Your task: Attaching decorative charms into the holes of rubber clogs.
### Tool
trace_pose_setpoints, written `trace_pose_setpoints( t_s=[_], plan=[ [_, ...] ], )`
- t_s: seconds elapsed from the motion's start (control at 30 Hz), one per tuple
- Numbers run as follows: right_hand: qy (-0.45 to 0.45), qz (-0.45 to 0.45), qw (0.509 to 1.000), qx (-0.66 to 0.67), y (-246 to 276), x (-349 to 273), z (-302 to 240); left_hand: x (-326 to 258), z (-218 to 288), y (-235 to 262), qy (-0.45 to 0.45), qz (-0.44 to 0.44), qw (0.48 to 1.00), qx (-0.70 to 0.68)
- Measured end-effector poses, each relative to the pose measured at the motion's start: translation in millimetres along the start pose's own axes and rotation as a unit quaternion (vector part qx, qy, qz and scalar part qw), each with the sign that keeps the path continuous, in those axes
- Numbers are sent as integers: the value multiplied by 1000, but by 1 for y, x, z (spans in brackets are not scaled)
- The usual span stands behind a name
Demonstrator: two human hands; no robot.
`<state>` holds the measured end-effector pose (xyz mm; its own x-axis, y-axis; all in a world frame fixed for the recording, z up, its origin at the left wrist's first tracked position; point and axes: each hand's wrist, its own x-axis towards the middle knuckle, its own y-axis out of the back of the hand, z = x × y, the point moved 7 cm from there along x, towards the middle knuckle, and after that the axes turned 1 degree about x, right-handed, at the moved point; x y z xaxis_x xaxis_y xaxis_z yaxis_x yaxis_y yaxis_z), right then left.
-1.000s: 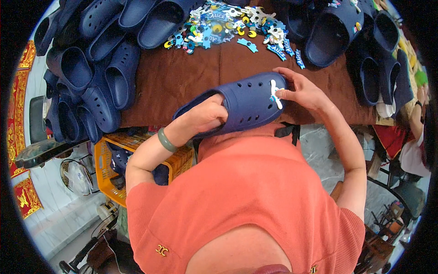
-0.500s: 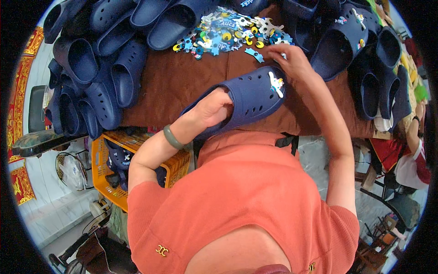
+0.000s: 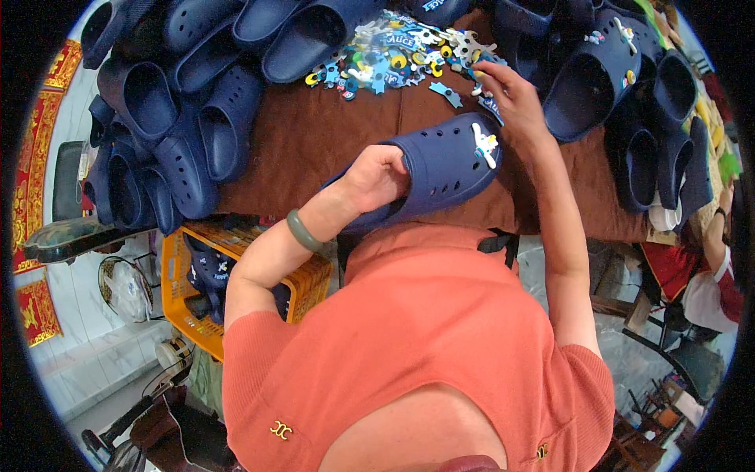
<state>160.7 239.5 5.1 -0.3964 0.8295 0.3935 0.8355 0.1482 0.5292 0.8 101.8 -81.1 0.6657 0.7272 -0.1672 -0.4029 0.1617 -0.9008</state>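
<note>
Two hands at work over a brown table [image 3: 314, 149]. Left hand [image 3: 376, 178] tucked into the heel opening of a navy clog [image 3: 440, 169], fingers curled and pressed together around its edge, holding it tilted just above the near side of the table. One white charm [image 3: 485, 145] already fixed on the clog's toe, among the round holes. Right hand [image 3: 511, 98] stretched past the clog's toe to a heap of coloured charms [image 3: 393, 55] at the far side of the table, fingers bent down onto the heap's right end; whether pinching a charm, cannot tell. Green bangle [image 3: 303, 231] on the left wrist. Many more navy clogs piled to the left [image 3: 173, 134] and to the right [image 3: 621, 86] of the heap, some of the right ones bearing charms. Orange crate [image 3: 185, 307] below the table's near left edge, with a clog inside. Small fan [image 3: 126, 289] just left of the crate. Orange shirt [image 3: 425, 346] filling the lower middle of the view.
</note>
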Motion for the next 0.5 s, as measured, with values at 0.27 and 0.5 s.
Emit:
trace_pose_setpoints(
  t_s=[0.27,0.5],
  plan=[
    [-24,-218,962,165,4,-94,-68,-7,1,-46,7,48,926,375],
    [10,-136,988,77,-18,-114,-71,-11,-1,-53,-48,102,880,462]
  ],
)
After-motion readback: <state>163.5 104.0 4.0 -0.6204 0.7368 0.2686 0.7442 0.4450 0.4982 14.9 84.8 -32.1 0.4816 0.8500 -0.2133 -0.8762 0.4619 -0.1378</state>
